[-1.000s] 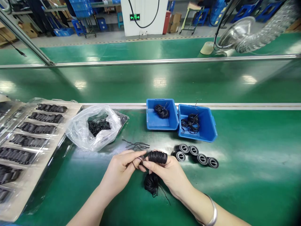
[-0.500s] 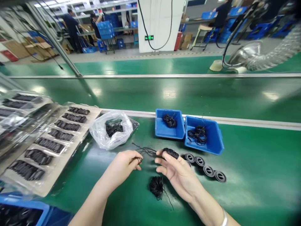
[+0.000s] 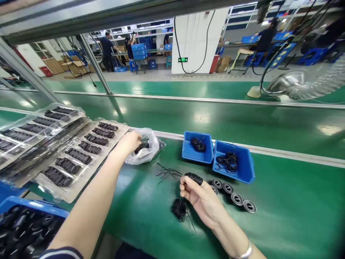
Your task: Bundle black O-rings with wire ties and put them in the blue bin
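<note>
My left hand reaches over the rim of a clear plastic bag that holds black cords. Its fingertips are hidden, so their grip does not show. In the middle of the bench, my right hand has its fingers curled, with a bundle of black cord wound over them. Loose black strands lie to the left of this hand. Just below it rests another cord bundle with a trailing end.
Two blue bins with black cords stand behind my right hand. Several round black parts lie to its right. Trays of black parts are at left, above a blue crate. People work far back.
My left hand has moved up and left, from beside the loose strands to the bag. My right hand's fingers have curled in more, keeping the cord bundle. The camera view has tilted up.
</note>
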Tool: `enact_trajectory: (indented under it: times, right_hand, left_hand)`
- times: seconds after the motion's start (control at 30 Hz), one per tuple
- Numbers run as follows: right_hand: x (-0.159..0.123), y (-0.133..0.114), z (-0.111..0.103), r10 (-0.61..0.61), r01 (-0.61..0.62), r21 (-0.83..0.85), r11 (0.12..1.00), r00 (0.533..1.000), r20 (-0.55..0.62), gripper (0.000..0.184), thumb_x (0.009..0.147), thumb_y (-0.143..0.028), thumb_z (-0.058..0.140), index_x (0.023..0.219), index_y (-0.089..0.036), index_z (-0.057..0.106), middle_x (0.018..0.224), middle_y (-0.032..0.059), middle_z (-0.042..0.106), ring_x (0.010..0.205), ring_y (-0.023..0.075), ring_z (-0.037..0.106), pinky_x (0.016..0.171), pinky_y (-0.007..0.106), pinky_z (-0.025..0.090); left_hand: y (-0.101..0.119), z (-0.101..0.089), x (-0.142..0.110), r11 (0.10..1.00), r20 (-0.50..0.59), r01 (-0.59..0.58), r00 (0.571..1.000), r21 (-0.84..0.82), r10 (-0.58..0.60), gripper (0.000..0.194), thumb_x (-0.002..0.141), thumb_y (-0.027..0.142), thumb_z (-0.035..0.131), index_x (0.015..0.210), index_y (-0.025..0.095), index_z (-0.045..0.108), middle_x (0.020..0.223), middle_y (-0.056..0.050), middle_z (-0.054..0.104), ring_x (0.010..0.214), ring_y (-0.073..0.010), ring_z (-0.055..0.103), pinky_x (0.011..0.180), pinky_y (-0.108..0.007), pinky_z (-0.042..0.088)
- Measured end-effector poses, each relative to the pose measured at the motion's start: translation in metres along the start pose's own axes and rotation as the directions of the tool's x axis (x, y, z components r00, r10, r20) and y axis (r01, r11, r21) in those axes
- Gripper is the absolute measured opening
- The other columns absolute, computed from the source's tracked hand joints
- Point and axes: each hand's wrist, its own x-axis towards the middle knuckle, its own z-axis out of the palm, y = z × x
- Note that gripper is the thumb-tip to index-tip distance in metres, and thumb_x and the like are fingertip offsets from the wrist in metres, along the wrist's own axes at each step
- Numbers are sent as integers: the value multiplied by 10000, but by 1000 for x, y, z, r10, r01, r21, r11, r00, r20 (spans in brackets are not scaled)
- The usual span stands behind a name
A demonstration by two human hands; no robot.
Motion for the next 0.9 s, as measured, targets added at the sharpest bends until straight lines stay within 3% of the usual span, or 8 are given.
enact_trajectory:
  times: [0.13, 0.27, 0.37, 0.43, 0.53, 0.6, 0.7, 0.9]
  right_hand:
    - [1, -1, 0, -48, 48, -17, 999, 999, 8, 281, 783, -403, 824, 807, -133, 752, 752, 33, 676, 660, 122, 592, 653, 245, 503]
    - [1, 2, 0, -60, 60, -26, 998, 998, 8, 277, 781, -409, 822, 818, -144, 751, 765, 24, 679, 665, 119, 587, 669, 253, 489]
    - [-1, 6, 3, -41, 42, -38, 998, 999, 23, 297, 764, -423, 832, 809, -142, 748, 766, 22, 680, 656, 116, 589, 667, 256, 485]
    - [-5, 9, 7, -22, 25, -59, 998, 999, 48, 299, 748, -413, 846, 806, -137, 748, 758, 26, 687, 652, 121, 596, 667, 260, 484]
    - [-14, 12, 15, 35, -17, -129, 991, 990, 135, 273, 730, -375, 863, 800, -134, 754, 734, 26, 701, 647, 127, 609, 663, 261, 483]
    - [-19, 13, 21, 59, -28, -156, 987, 979, 197, 264, 716, -356, 872, 830, -145, 764, 776, 27, 722, 711, 145, 642, 711, 273, 502]
    - [-25, 12, 29, 70, -25, -183, 983, 967, 244, 319, 704, -341, 881, 951, -171, 769, 871, 31, 742, 840, 172, 674, 821, 306, 515]
    - [-30, 12, 39, 246, -128, -337, 933, 909, 336, 336, 702, -463, 852, 788, -151, 762, 747, 14, 700, 737, 150, 656, 828, 330, 516]
  left_hand:
    - [0, 4, -13, 998, -81, -12, 997, 68, 18, 169, 802, 198, 609, 735, 161, 759, 785, -126, 784, 869, -299, 732, 810, -320, 514]
    - [4, 1, -42, 997, -220, -26, 975, 67, 40, 329, 936, 251, 453, 926, 101, 746, 1061, -225, 738, 1084, -379, 665, 958, -465, 476]
    - [21, 6, -75, 990, -260, -134, 958, -39, 120, 328, 977, 322, 455, 1106, 162, 712, 1203, -136, 713, 1189, -290, 623, 1070, -410, 441]
    - [38, 16, -103, 861, -198, -342, 938, -376, 286, 479, 884, 408, 652, 1323, 223, 604, 1387, -106, 614, 1263, -283, 582, 1061, -398, 479]
    - [66, 38, -138, 637, -8, -444, 824, -631, 566, 839, 783, 379, 792, 1515, 321, 386, 1630, -94, 317, 1464, -307, 361, 1164, -452, 381]
    - [80, 51, -150, 543, 2, -437, 778, -717, 629, 769, 825, 267, 759, 1504, 314, 403, 1629, -102, 317, 1463, -285, 365, 1174, -442, 370]
    - [84, 64, -152, 432, -39, -450, 726, -782, 686, 483, 867, 132, 661, 1328, 262, 601, 1394, -114, 595, 1286, -253, 562, 1079, -393, 477]
    - [62, 79, -164, 396, -163, -448, 801, -801, 576, 408, 792, 46, 656, 1153, 235, 690, 1115, -94, 680, 1028, -245, 680, 905, -379, 575]
